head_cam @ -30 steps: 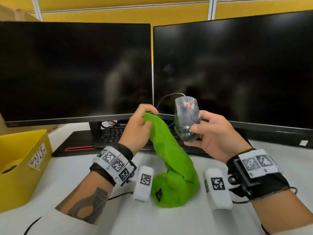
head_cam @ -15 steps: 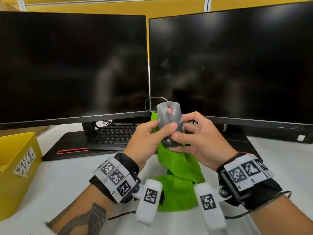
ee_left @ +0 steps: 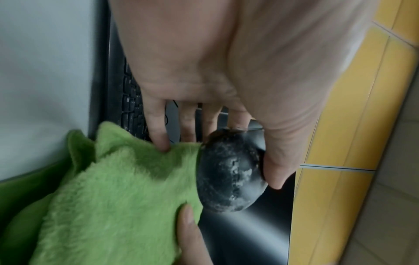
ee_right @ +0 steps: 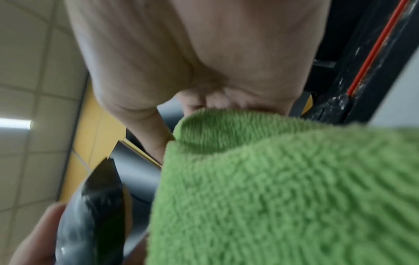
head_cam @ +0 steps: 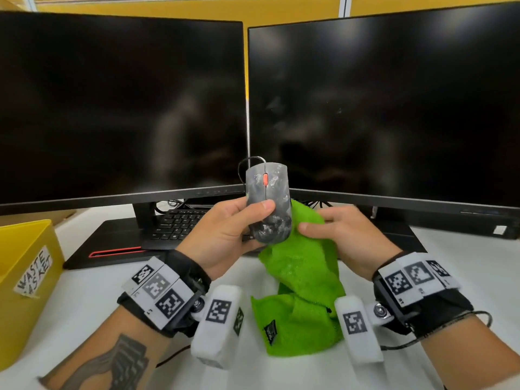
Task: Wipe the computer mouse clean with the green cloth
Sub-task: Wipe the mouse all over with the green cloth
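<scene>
Currently we hold the computer mouse (head_cam: 268, 201) upright in the left hand (head_cam: 222, 235), thumb across its top shell and fingers curled round behind it, raised off the desk (head_cam: 84, 299) in front of the gap between the two monitors (head_cam: 121, 108). Our right hand (head_cam: 346, 237) sits just right of the mouse, with thumb and fingers pinching the upper fold of the green cloth (head_cam: 301, 277). From that grip the cloth hangs down to the desk below the mouse, and its top edge touches the mouse's right flank.

Status, as we judge it: cleaning has barely begun or is at an early stage. The shell shows pale, blotchy residue over most of its top and rear, clearest in the left wrist view (ee_left: 229, 172). Remaining work: pass the cloth over the top shell, both buttons, the area around the orange scroll wheel (head_cam: 265, 179), and the sides. The underside is not visible, so we cannot assess its condition.
</scene>
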A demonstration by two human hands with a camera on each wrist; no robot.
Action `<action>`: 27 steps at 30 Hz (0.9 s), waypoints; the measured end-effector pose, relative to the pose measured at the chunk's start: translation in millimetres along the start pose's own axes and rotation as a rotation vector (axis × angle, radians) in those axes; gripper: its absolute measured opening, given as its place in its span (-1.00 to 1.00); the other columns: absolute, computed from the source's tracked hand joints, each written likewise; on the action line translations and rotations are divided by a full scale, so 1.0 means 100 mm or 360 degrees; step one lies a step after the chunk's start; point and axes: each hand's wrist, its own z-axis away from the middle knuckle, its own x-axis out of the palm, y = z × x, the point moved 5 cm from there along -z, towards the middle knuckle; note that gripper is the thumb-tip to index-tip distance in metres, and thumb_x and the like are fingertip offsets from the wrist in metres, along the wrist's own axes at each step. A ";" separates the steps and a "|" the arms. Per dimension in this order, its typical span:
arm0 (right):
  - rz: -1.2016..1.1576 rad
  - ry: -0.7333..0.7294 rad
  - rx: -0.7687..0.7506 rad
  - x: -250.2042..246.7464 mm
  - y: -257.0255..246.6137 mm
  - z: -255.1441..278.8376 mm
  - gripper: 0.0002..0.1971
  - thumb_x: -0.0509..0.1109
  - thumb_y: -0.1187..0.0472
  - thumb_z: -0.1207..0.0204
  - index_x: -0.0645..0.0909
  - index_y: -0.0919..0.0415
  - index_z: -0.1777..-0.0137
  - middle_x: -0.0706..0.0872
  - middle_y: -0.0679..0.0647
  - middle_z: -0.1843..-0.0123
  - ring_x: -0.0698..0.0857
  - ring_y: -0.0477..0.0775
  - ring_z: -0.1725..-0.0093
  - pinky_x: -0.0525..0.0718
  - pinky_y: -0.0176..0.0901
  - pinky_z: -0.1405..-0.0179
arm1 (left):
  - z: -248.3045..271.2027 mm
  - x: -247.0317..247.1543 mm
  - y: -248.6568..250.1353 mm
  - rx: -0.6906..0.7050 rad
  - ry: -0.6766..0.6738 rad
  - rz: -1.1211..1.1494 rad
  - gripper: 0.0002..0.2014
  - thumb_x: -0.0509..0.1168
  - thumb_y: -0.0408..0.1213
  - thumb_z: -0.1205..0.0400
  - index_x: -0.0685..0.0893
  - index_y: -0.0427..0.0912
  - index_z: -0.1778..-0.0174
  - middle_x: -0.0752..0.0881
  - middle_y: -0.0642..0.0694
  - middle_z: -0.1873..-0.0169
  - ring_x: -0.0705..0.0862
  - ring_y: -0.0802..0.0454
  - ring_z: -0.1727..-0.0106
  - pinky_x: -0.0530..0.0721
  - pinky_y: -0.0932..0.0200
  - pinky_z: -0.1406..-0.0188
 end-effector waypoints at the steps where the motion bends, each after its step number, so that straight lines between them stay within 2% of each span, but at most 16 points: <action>1: -0.0023 0.0102 0.0010 -0.07 -0.01 0.00 -0.81 0.55 0.36 -0.54 0.81 0.44 -0.09 0.89 0.37 -0.03 0.87 0.42 -0.09 0.83 0.28 -0.16 | 0.00 -0.04 0.01 0.0004 0.0022 0.0001 -0.62 0.41 -0.17 -0.60 0.77 -0.31 -0.28 0.83 -0.34 -0.19 0.80 -0.21 -0.21 0.72 -0.20 -0.37; 5: -0.0238 0.0460 0.0022 -0.32 -0.03 0.01 -0.86 0.51 0.48 -0.48 0.81 0.43 -0.02 0.90 0.37 0.02 0.89 0.40 -0.01 0.84 0.27 -0.10 | 0.01 -0.15 0.02 0.0026 0.0075 -0.0014 -0.67 0.39 -0.18 -0.56 0.82 -0.25 -0.17 0.88 -0.18 -0.02 0.84 -0.03 -0.05 0.80 0.00 -0.22; 8: -0.0557 0.0547 0.0082 -0.38 0.00 0.01 -0.88 0.49 0.43 -0.46 0.80 0.43 0.03 0.88 0.40 0.02 0.88 0.40 0.02 0.84 0.26 -0.06 | 0.02 -0.16 -0.03 -0.0005 0.0087 -0.0039 -0.57 0.42 -0.16 -0.52 0.79 -0.29 -0.26 0.85 -0.24 -0.09 0.81 -0.06 -0.10 0.80 -0.04 -0.25; 10: -0.0750 0.0476 0.0093 -0.37 -0.01 0.01 -0.89 0.50 0.32 -0.48 0.77 0.35 0.04 0.84 0.33 0.09 0.85 0.34 0.07 0.81 0.21 -0.05 | 0.03 -0.14 -0.05 -0.0041 0.0087 -0.0039 -0.53 0.44 -0.15 -0.50 0.77 -0.27 -0.30 0.84 -0.29 -0.19 0.81 -0.12 -0.14 0.79 -0.12 -0.26; 12: -0.0884 0.0374 0.0056 -0.34 -0.04 0.02 -0.83 0.50 0.23 -0.47 0.71 0.28 -0.01 0.78 0.28 0.10 0.81 0.30 0.09 0.79 0.19 -0.04 | 0.05 -0.10 -0.06 -0.0072 0.0093 -0.0052 -0.54 0.45 -0.12 -0.49 0.77 -0.21 -0.30 0.83 -0.28 -0.23 0.82 -0.19 -0.18 0.81 -0.10 -0.18; 16: -0.0981 0.0302 -0.0088 -0.26 -0.07 0.01 -0.69 0.36 0.30 -0.53 0.66 0.36 -0.25 0.75 0.38 -0.13 0.80 0.35 -0.06 0.80 0.21 -0.09 | 0.05 -0.06 -0.07 -0.0080 0.0112 -0.0093 -0.57 0.46 -0.11 -0.51 0.78 -0.17 -0.28 0.85 -0.27 -0.20 0.84 -0.18 -0.15 0.81 0.03 0.00; 19: -0.0733 0.0339 -0.0359 -0.20 -0.18 0.03 -0.74 0.26 0.51 -0.57 0.66 0.37 -0.18 0.80 0.32 -0.02 0.81 0.32 0.03 0.82 0.16 0.03 | 0.05 -0.05 -0.09 -0.0069 0.0163 -0.0161 -0.72 0.44 -0.21 -0.63 0.79 -0.16 -0.24 0.85 -0.30 -0.17 0.85 -0.10 -0.02 0.84 0.01 -0.01; 21: -0.0503 0.0297 -0.0520 -0.15 -0.27 0.07 -0.68 0.27 0.57 -0.53 0.69 0.24 -0.14 0.83 0.21 0.07 0.82 0.27 0.06 0.80 0.18 0.03 | 0.05 -0.05 -0.10 -0.0061 0.0187 -0.0200 -0.76 0.43 -0.24 -0.65 0.79 -0.17 -0.22 0.86 -0.30 -0.14 0.83 -0.06 0.03 0.86 -0.01 -0.04; 23: -0.0359 0.0221 -0.0643 -0.09 -0.32 0.11 -0.59 0.33 0.54 -0.41 0.72 0.12 -0.15 0.82 0.17 0.07 0.80 0.25 0.05 0.77 0.14 0.02 | 0.05 -0.04 -0.11 -0.0063 0.0193 -0.0227 -0.76 0.44 -0.24 -0.66 0.79 -0.17 -0.23 0.86 -0.28 -0.14 0.83 -0.05 0.03 0.82 -0.06 -0.09; 25: -0.0347 0.0113 -0.0689 -0.04 -0.35 0.13 -0.59 0.34 0.44 -0.32 0.75 0.22 -0.17 0.78 0.28 0.03 0.74 0.32 0.03 0.69 0.17 -0.02 | 0.05 -0.03 -0.11 -0.0069 0.0193 -0.0239 -0.75 0.44 -0.23 -0.65 0.78 -0.16 -0.23 0.85 -0.28 -0.15 0.84 -0.07 0.02 0.82 -0.07 -0.11; 27: -0.0439 0.0003 -0.0656 0.00 -0.33 0.13 -0.56 0.34 0.32 -0.31 0.70 0.49 -0.20 0.73 0.43 -0.03 0.69 0.43 -0.03 0.61 0.27 -0.09 | 0.06 -0.03 -0.10 -0.0071 0.0196 -0.0247 -0.75 0.44 -0.23 -0.66 0.78 -0.16 -0.23 0.86 -0.28 -0.14 0.84 -0.08 0.02 0.82 -0.06 -0.10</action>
